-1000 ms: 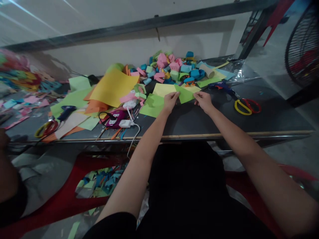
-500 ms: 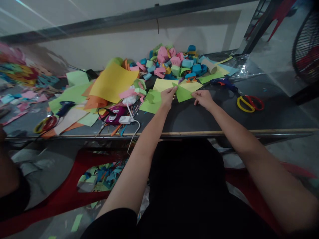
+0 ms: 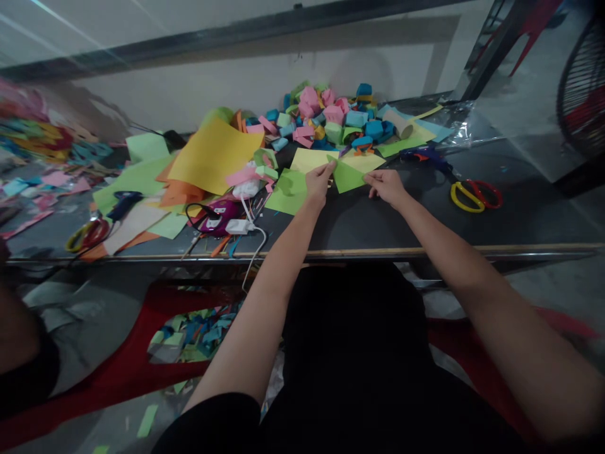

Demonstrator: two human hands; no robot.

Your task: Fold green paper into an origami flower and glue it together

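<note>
A small green paper piece is held up between my two hands above the dark table. My left hand pinches its upper left corner. My right hand grips its right corner between thumb and fingers. Just left of my left hand lies a green sheet, and pale yellow paper is behind the hands. Folded paper pieces in pink, blue and green are heaped further back.
Scissors with yellow and red handles and a blue glue gun lie at right. A purple power strip with cables sits left, near large yellow paper. A person's arm shows at far left.
Both hands keep their hold on the green piece and have barely moved. The view has shifted very slightly.
</note>
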